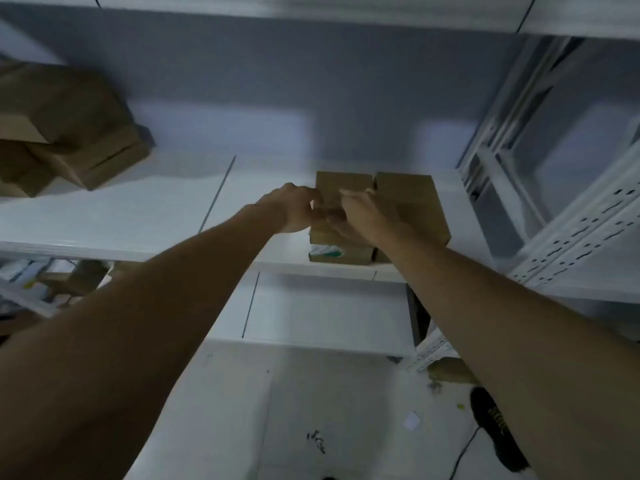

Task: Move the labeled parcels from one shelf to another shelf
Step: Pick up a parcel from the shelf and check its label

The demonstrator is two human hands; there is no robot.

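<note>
Left parcel (341, 188) directly under both hands — left hand (294, 209) at its left edge, right hand (360, 216) on top; fingers spread, grip unclear — long axis runs away from person.

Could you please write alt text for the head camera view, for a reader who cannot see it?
Both bare hands, left hand and right hand, reach onto a white shelf and meet on the near left of two brown cardboard parcels standing side by side. More brown boxes are piled at the shelf's far left.
</note>
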